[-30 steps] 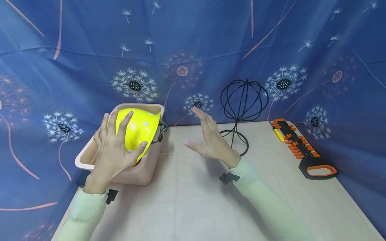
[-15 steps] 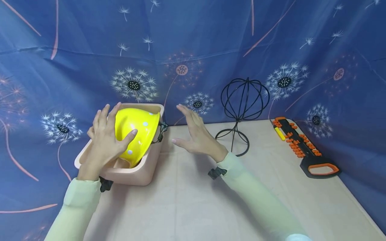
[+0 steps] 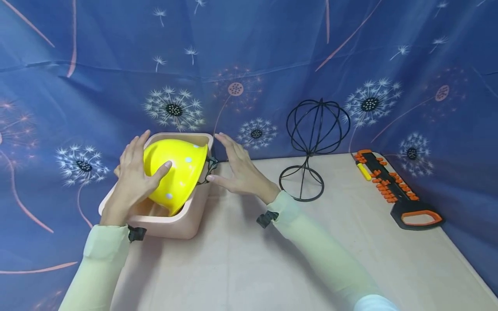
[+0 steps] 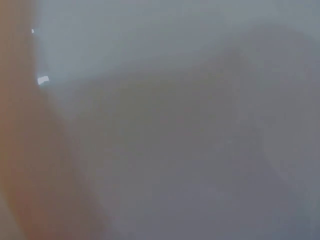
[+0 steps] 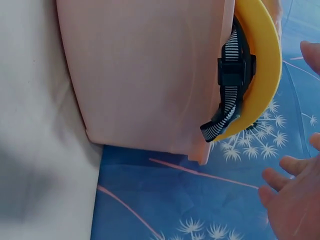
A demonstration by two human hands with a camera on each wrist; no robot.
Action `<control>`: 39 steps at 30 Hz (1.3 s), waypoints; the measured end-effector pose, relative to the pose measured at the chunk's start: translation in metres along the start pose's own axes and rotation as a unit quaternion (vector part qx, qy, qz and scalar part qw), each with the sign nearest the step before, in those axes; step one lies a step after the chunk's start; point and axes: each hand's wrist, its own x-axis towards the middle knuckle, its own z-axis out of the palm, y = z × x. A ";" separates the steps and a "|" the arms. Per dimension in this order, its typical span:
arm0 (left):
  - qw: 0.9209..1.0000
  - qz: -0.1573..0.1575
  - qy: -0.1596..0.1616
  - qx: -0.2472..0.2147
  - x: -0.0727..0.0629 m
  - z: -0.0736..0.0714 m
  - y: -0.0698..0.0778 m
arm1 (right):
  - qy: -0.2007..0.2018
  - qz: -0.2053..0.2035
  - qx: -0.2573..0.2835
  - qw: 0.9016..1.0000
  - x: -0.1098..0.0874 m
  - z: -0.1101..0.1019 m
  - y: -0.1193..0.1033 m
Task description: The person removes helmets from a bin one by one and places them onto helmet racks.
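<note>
A yellow helmet (image 3: 177,175) with pale dots lies tilted inside a pale pink bin (image 3: 169,229), at left in the head view. My left hand (image 3: 134,177) is at the helmet's left side, fingers extended and thumb overlapping the yellow shell. At the bin's right side is my right hand (image 3: 243,170), its fingers straight and thumb apart, close to the helmet's black strap. The right wrist view shows the striped strap (image 5: 230,75) and its buckle hanging over the bin's rim, with part of my right hand (image 5: 297,200) at the edge. The left wrist view is blurred.
A black wire stand (image 3: 307,155) with a globe-shaped top stands right of my right hand. Farther right lie a black and orange tool holder (image 3: 393,185) and a small yellow-handled tool (image 3: 363,171). A blue dandelion-print cloth (image 3: 249,52) hangs behind the table.
My right hand has moved left to the bin's side. My left hand has shifted from over the helmet to its left side. The helmet stays in the bin.
</note>
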 end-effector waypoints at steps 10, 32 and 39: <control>0.998 -0.032 -0.046 -0.032 0.006 0.005 -0.010 | -0.064 0.012 0.004 0.998 0.011 0.018 -0.004; 0.955 -0.122 -0.201 -0.180 0.021 -0.011 -0.035 | -0.116 0.042 0.003 0.992 0.021 0.037 -0.012; 0.960 -0.107 -0.204 -0.157 0.023 -0.009 -0.032 | -0.113 0.041 0.025 0.992 0.022 0.039 -0.011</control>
